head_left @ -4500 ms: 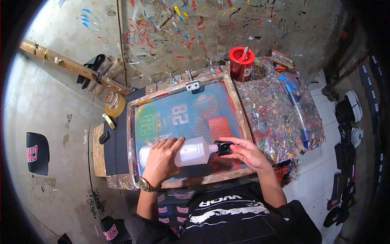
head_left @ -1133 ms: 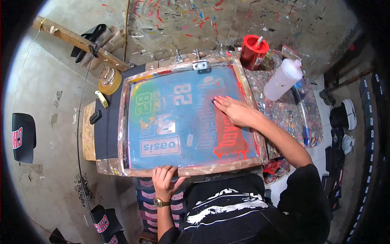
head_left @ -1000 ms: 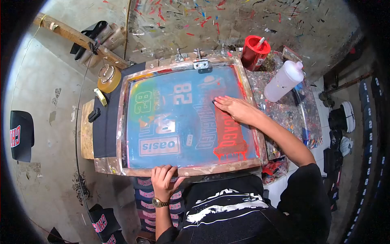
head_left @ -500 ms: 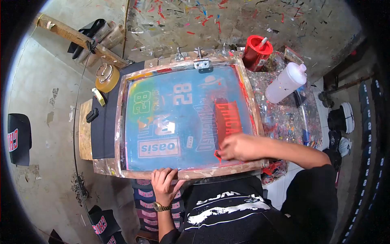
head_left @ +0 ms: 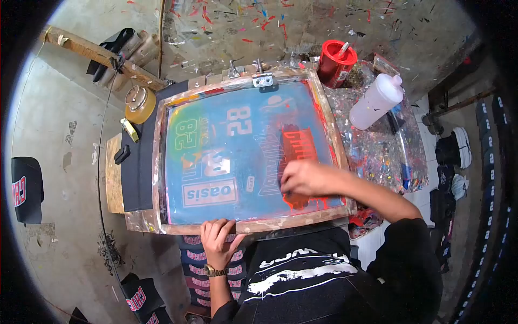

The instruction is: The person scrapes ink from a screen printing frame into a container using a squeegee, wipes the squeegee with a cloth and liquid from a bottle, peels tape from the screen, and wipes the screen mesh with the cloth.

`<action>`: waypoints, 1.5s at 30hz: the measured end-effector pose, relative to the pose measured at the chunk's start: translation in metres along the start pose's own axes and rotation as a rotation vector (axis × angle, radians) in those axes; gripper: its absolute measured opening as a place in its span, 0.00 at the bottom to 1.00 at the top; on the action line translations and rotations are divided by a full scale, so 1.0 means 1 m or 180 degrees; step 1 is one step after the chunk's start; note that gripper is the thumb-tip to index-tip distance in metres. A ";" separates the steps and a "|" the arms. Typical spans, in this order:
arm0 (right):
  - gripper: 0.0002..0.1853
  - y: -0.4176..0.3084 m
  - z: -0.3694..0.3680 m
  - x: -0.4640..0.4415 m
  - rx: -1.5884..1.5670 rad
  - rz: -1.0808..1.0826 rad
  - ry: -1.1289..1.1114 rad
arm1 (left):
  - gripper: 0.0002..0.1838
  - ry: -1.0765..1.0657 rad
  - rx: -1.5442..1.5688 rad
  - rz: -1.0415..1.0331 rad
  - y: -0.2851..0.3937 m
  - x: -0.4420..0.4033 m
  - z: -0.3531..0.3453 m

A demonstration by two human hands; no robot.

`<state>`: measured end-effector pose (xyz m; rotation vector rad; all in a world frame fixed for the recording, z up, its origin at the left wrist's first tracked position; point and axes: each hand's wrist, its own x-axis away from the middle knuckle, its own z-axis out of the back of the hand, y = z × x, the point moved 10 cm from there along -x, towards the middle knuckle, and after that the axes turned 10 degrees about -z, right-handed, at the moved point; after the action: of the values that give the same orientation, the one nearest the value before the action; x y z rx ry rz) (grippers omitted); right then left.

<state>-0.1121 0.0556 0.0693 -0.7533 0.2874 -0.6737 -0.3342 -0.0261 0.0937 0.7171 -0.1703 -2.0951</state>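
A wooden-framed silk screen (head_left: 252,156) with blue mesh lies flat before me, several designs showing in it. My left hand (head_left: 217,237) grips the near edge of its frame, fingers over the top. On the right part of the mesh, my right hand (head_left: 305,179) is closed over the red-inked lettering (head_left: 298,141). Whatever it holds is hidden beneath the fingers. Wet red ink (head_left: 302,202) spreads on the mesh just nearer to me than this hand. A metal hinge clamp (head_left: 263,81) holds the frame's far side.
A red ink tub (head_left: 336,63) and a whitish squeeze bottle (head_left: 376,101) stand on the paint-spattered surface at right. To the left are a jar of yellow liquid (head_left: 140,104) and a small black object (head_left: 122,154). Printed dark pieces (head_left: 198,270) hang below the frame.
My right hand has moved away from me across the lettering, from the near end toward its middle. Red ink now covers the area it left. My left hand keeps its hold.
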 end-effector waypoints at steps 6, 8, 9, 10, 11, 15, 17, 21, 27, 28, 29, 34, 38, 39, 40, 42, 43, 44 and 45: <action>0.12 0.028 0.018 0.025 0.0098 -0.0865 -0.0469 | 0.24 0.0011 -0.0055 -0.0028 0.000 0.001 0.000; 0.11 0.014 0.005 0.020 -0.0204 -0.0704 -0.0428 | 0.24 0.0019 -0.0040 -0.0033 0.002 -0.002 0.001; 0.11 0.001 0.001 0.017 -0.0540 -0.0513 -0.0373 | 0.23 -0.0002 -0.0064 -0.0038 0.003 -0.002 0.002; 0.11 -0.009 -0.007 0.024 -0.0236 -0.0422 -0.0671 | 0.23 -0.0009 -0.0083 -0.0056 0.002 -0.002 0.001; 0.11 -0.008 0.003 0.031 -0.0234 -0.0403 -0.0681 | 0.23 -0.0001 -0.0098 -0.0042 0.000 -0.003 0.001; 0.13 0.024 0.018 0.049 0.0439 -0.1129 -0.0823 | 0.25 0.0057 -0.0043 -0.0134 0.005 -0.005 0.001; 0.10 0.005 0.012 0.044 0.0069 -0.0924 -0.0688 | 0.25 0.0021 -0.0087 -0.0107 0.004 -0.003 0.001; 0.08 0.015 0.016 0.067 0.0336 -0.1020 -0.0810 | 0.25 0.0109 -0.0115 -0.0139 0.006 -0.004 0.003; 0.09 -0.001 0.024 0.052 0.0529 -0.0844 -0.0112 | 0.25 0.0071 -0.0093 -0.0092 0.005 -0.002 0.003; 0.09 0.002 0.022 0.060 0.0612 -0.0937 -0.0150 | 0.25 0.0078 -0.0096 -0.0110 0.004 -0.004 0.003; 0.08 0.007 0.022 0.068 0.0695 -0.1038 -0.0203 | 0.24 0.0076 -0.0111 -0.0138 0.005 -0.005 0.003; 0.11 0.036 0.050 0.039 0.1634 -0.0903 0.0826 | 0.24 0.0063 -0.0145 -0.0173 0.007 -0.006 0.005; 0.10 0.022 0.023 0.045 0.1509 -0.1032 0.0175 | 0.24 0.0039 -0.0145 -0.0209 0.008 -0.009 0.006; 0.09 0.041 0.029 0.045 0.1619 -0.1475 -0.0058 | 0.24 0.0011 -0.0133 -0.0223 0.009 -0.008 0.005; 0.08 0.055 0.046 0.037 0.1757 -0.1447 0.0335 | 0.25 0.0029 -0.0129 -0.0220 0.007 -0.007 0.004; 0.08 0.065 0.073 0.016 0.1718 -0.0915 0.1148 | 0.24 0.0003 -0.0116 -0.0224 0.007 -0.004 0.001; 0.08 0.060 0.070 0.017 0.1723 -0.0894 0.1159 | 0.24 0.0020 -0.0140 -0.0205 0.005 -0.004 0.003; 0.07 0.060 0.052 0.019 0.1509 -0.1032 0.0716 | 0.24 0.0015 -0.0117 -0.0156 0.004 -0.005 0.002; 0.07 0.052 0.036 0.021 0.1273 -0.1188 0.0275 | 0.24 -0.0017 -0.0081 -0.0117 0.004 -0.004 0.002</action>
<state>-0.0556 0.0885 0.0575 -0.3947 0.0828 -1.0813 -0.3301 -0.0255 0.0987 0.7041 -0.1341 -2.1308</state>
